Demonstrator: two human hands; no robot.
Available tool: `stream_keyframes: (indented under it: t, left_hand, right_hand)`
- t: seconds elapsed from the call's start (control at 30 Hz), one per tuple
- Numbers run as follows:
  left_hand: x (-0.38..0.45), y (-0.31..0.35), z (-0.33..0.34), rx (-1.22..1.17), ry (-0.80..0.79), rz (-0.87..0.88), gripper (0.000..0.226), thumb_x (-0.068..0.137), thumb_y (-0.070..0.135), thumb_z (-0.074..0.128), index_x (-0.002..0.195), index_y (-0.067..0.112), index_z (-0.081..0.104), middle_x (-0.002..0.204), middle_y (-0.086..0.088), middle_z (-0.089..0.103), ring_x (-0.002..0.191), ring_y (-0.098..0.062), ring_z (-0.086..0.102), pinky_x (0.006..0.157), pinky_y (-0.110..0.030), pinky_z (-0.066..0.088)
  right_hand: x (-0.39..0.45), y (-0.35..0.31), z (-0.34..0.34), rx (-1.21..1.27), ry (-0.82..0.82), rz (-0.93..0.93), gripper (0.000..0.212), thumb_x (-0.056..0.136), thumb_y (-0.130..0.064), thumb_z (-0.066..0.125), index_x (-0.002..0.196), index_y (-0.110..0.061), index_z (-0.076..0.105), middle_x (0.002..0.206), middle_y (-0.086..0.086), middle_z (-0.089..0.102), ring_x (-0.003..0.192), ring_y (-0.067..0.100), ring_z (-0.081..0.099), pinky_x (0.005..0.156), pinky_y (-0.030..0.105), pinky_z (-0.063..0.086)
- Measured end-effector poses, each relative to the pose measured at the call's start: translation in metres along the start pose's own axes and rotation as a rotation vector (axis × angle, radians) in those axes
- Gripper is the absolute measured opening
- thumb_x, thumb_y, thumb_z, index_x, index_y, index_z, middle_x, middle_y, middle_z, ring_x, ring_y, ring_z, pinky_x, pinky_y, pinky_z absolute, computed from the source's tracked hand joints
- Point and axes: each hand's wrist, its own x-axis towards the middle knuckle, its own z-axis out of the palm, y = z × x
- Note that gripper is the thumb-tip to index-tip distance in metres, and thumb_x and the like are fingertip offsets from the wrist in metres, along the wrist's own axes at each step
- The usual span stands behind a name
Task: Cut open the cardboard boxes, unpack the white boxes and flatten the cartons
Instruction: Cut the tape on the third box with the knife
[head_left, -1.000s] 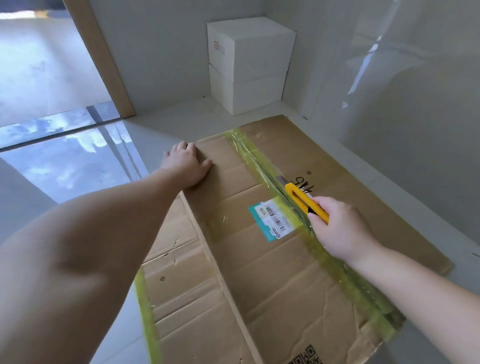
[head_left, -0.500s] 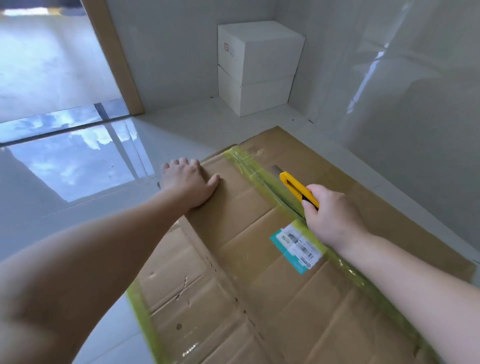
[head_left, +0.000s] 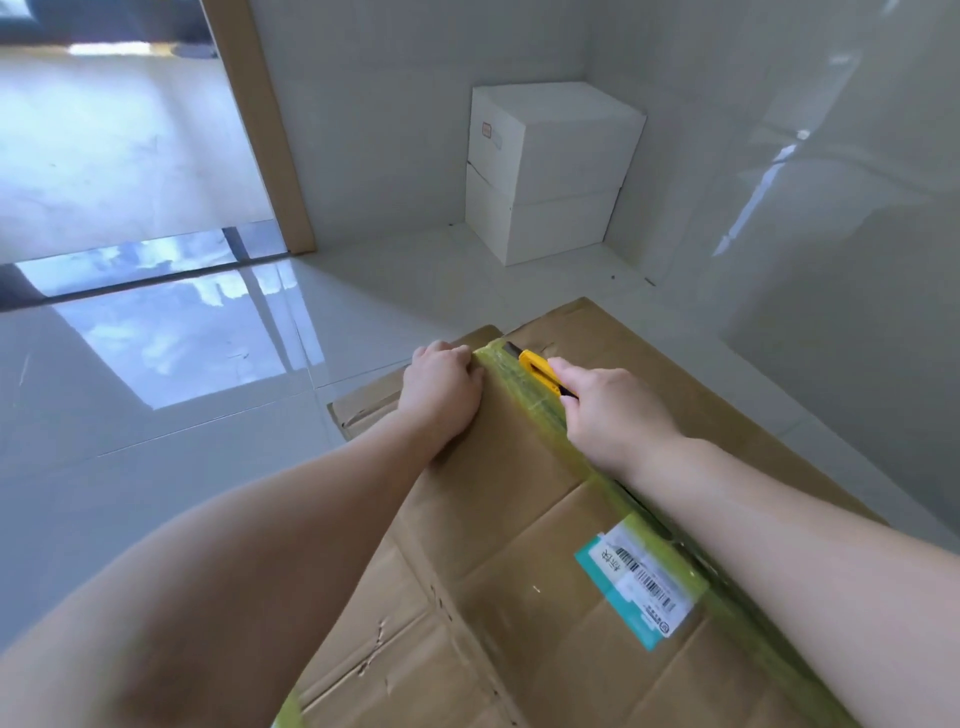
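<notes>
Flattened brown carton (head_left: 498, 519) on floor; white boxes (head_left: 545, 171) stacked.

- Two white boxes (head_left: 550, 171) stand in the corner, one stacked on the other.
- One brown cardboard carton (head_left: 519, 519) lies on the floor.
- One strip of yellow-green tape (head_left: 524, 384) runs along the carton's middle seam; a second bit of the same tape (head_left: 288, 714) shows at the bottom edge of the view.
- One shipping label (head_left: 641, 584), white with a teal border, sticks to the carton.
- One yellow utility knife (head_left: 543, 371) is in view.
- Two bare hands are on the carton: one left hand (head_left: 441, 389) and one right hand (head_left: 613, 410).
- One wooden door frame (head_left: 260, 124) stands at the left.
</notes>
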Motion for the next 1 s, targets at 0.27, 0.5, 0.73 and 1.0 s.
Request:
stream_keyframes:
  t: [0.27,0.5,0.73,1.0]
  left_hand:
    - [0.003,-0.003,0.01,-0.004,0.07,-0.011,0.027,0.097,0.028,0.043,0.099,0.012,0.064,0.109,-0.008,0.053,0.107,-0.028,0.041,0.09,-0.036,0.036]
    - [0.004,-0.004,0.012,0.009,0.105,0.001,0.028,0.097,0.028,0.043,0.103,0.012,0.065,0.109,-0.008,0.053,0.106,-0.028,0.042,0.09,-0.035,0.035]
    - [0.005,-0.004,0.012,0.011,0.109,0.004,0.029,0.098,0.027,0.042,0.104,0.012,0.066,0.108,-0.008,0.054,0.104,-0.028,0.044,0.09,-0.035,0.036]
    - [0.007,-0.005,0.013,-0.077,0.132,-0.035,0.029,0.098,0.018,0.039,0.094,0.009,0.066,0.095,-0.009,0.056,0.095,-0.028,0.047,0.083,-0.032,0.037]
  right_hand:
    - [0.012,0.001,0.016,0.024,-0.013,-0.027,0.049,0.097,-0.02,0.042,0.145,-0.029,0.037,0.115,0.006,0.064,0.103,0.03,0.056,0.077,0.033,0.046]
    - [0.016,-0.006,0.023,-0.071,0.015,-0.04,0.054,0.096,-0.017,0.04,0.148,-0.024,0.03,0.113,0.006,0.061,0.103,0.03,0.056,0.072,0.031,0.039]
    - [0.02,-0.007,0.028,-0.045,0.017,-0.022,0.054,0.095,-0.016,0.041,0.148,-0.023,0.031,0.114,0.007,0.062,0.104,0.03,0.057,0.075,0.032,0.044]
    - [0.045,-0.016,0.033,0.032,0.005,-0.039,0.055,0.091,-0.013,0.046,0.145,-0.021,0.038,0.122,0.009,0.061,0.11,0.031,0.055,0.082,0.032,0.046]
